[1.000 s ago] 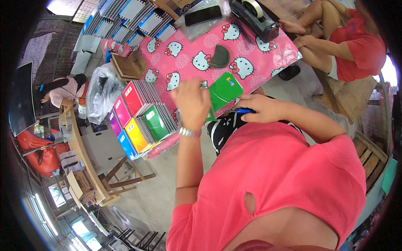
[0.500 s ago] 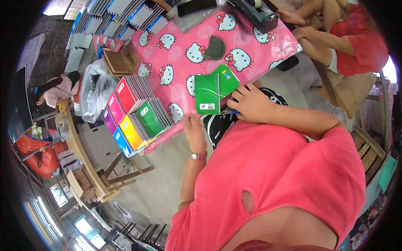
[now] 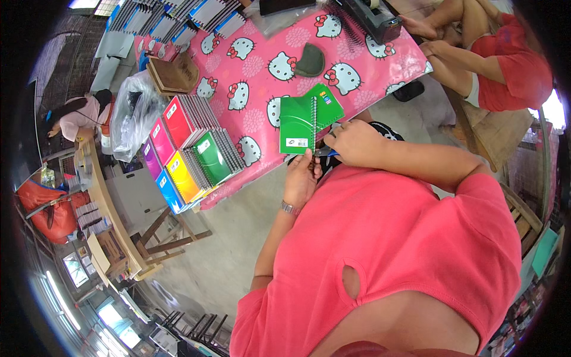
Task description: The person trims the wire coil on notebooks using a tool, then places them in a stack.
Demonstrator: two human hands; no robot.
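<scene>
A green spiral notebook lies at the near edge of the pink table, its wire spine on the right. Another green notebook sits beneath it at an angle. My left hand is closed, fingertips pinched at the front notebook's near corner by the spine's lower end. In my closed right hand are blue-handled pliers, their grey jaws pointing toward that same spine end. Part of the pliers is hidden by my fingers.
Left on the table stand stacks of coloured spiral notebooks. Behind are a wooden holder, a dark green wedge-shaped pad, more notebook stacks and a black tape dispenser. A person in red sits at the right.
My left hand has moved right, from beside the table edge to the front notebook's spine end. The pliers' jaws now show more plainly beside it. The view has shifted slightly.
</scene>
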